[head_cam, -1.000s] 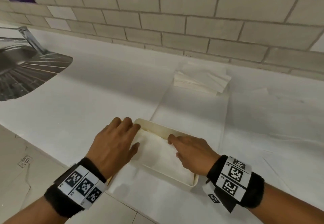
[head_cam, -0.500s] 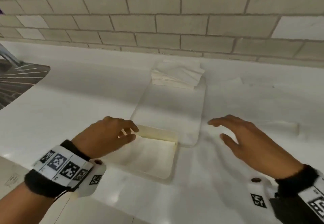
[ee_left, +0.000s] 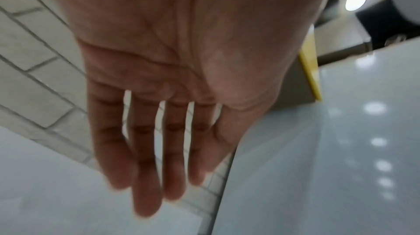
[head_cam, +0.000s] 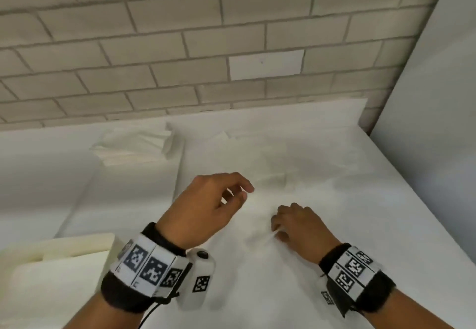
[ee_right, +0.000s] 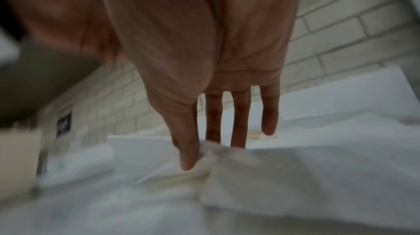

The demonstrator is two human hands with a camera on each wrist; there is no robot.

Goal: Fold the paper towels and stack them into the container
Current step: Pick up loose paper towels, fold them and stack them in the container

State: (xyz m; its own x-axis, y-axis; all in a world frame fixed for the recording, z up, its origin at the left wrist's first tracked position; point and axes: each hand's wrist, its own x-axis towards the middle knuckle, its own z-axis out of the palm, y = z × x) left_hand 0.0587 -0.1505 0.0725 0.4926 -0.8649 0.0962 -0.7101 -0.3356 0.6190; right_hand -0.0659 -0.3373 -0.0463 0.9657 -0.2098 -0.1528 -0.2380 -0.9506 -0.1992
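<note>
A flat white paper towel lies spread on the counter in front of me. My right hand pinches a small raised fold of this towel between thumb and fingers. My left hand hovers just left of it with loosely bent fingers, and in the left wrist view that hand holds nothing. The cream container sits at the lower left, beside my left wrist, with white paper showing inside it. A stack of folded towels lies at the back left near the wall.
A tiled wall runs along the back of the white counter. A tall white panel closes off the right side. Large white sheets cover the counter between the container and the stack.
Both hands left the container and moved right onto the spread towel. The right hand now pinches it. The view swung right, so the sink is out of sight.
</note>
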